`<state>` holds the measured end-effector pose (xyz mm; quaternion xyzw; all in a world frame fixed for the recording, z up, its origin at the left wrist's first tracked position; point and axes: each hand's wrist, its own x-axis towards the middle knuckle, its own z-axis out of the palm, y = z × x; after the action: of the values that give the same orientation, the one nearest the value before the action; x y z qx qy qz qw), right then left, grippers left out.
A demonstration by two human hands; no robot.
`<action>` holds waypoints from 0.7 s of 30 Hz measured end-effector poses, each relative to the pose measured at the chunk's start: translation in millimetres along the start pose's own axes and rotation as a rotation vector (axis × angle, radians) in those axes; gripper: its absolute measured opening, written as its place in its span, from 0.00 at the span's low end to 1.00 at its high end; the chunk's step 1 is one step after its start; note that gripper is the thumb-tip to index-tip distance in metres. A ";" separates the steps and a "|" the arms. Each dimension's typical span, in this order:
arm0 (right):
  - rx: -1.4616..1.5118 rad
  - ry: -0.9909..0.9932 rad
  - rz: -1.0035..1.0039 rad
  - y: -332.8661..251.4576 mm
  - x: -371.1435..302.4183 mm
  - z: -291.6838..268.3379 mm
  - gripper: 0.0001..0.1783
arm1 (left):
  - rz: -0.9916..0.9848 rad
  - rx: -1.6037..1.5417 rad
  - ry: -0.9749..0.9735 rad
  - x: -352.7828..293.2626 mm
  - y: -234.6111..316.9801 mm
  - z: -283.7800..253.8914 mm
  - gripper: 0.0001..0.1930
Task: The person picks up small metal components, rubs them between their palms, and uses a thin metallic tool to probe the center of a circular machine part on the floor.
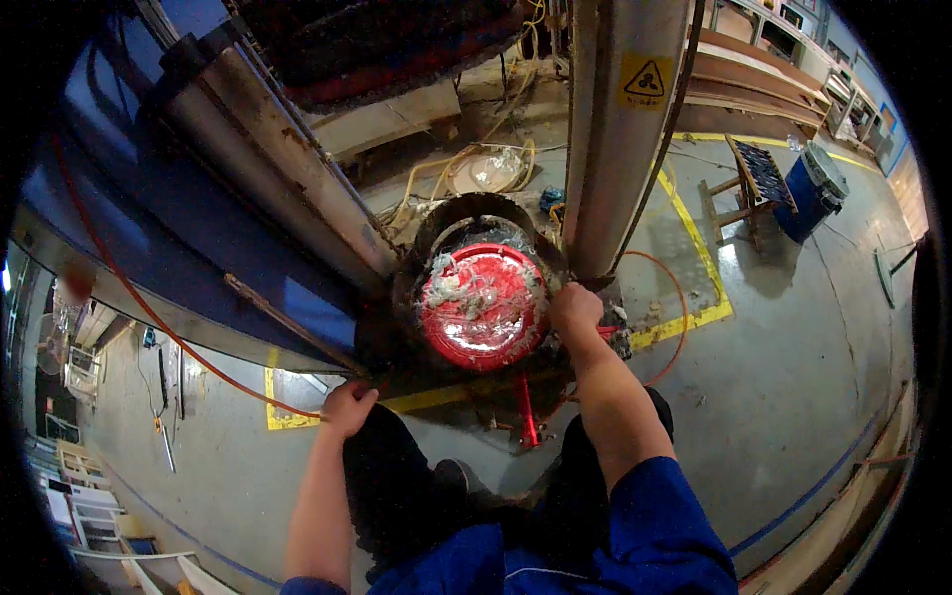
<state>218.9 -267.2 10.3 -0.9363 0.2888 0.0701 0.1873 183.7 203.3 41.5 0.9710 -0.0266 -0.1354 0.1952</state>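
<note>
With the left hand (pixel 349 409) curled over or beside an orange hose (pixel 188 347), just below the near end of a slender rod (pixel 295 326); impossible to tell whether gripping either. With the right hand (pixel 577 309) extended and curled near the foot of a metal column (pixel 617 159); too hidden to tell whether grasping anything. Set between the hands, inside a dark curved rim (pixel 426 233) and strewn with pale shreds (pixel 449 288): a round red piece (pixel 486 332). Could snag the hose on the rod by pulling sideways. Might bruise the right hand against the column by shoving too hard, or spill shreds by jolting the red piece.
</note>
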 end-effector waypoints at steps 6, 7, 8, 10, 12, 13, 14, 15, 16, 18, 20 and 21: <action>0.102 0.131 -0.009 20.2 7.2 25.1 0.17 | -0.039 -0.040 0.015 1.7 5.3 6.2 0.28; 0.116 0.147 -0.009 22.9 7.3 28.5 0.17 | -0.037 -0.025 0.010 2.9 4.6 8.0 0.28; 0.166 0.161 -0.001 23.1 4.8 29.6 0.17 | -0.038 -0.010 0.007 4.0 4.5 7.8 0.29; 0.268 0.187 0.019 24.4 -1.2 32.2 0.17 | -0.041 0.004 -0.001 4.0 2.9 6.7 0.29; 0.346 0.202 0.033 25.9 -6.9 30.2 0.16 | -0.044 -0.007 -0.014 -4.1 19.1 -2.8 0.28; 0.386 0.209 0.041 26.9 -10.3 30.1 0.16 | -0.029 -0.023 0.008 -4.6 14.0 1.5 0.28; 0.392 0.232 0.013 26.6 -12.6 30.2 0.16 | -0.010 -0.035 0.042 -3.8 7.5 3.6 0.27; 0.394 0.258 -0.007 32.2 -12.8 34.0 0.16 | 0.015 -0.050 0.069 -2.3 10.1 4.3 0.27; 0.397 0.284 -0.026 38.8 -11.6 36.1 0.16 | 0.013 -0.033 0.069 -1.9 12.3 4.5 0.27; 0.412 0.278 0.004 47.5 -16.2 32.0 0.17 | -0.003 0.000 0.060 -10.6 25.4 -1.4 0.25; 0.425 0.122 -0.044 63.2 -17.3 24.7 0.18 | -0.020 0.077 0.090 -11.8 35.9 -2.9 0.23; 0.425 -0.032 -0.099 79.1 -14.1 23.4 0.18 | -0.021 0.110 0.102 -11.7 43.2 0.3 0.22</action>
<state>161.8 -311.2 -32.4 -0.8875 0.2475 0.0131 0.3884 172.4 164.6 60.9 0.9862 -0.0138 -0.0859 0.1410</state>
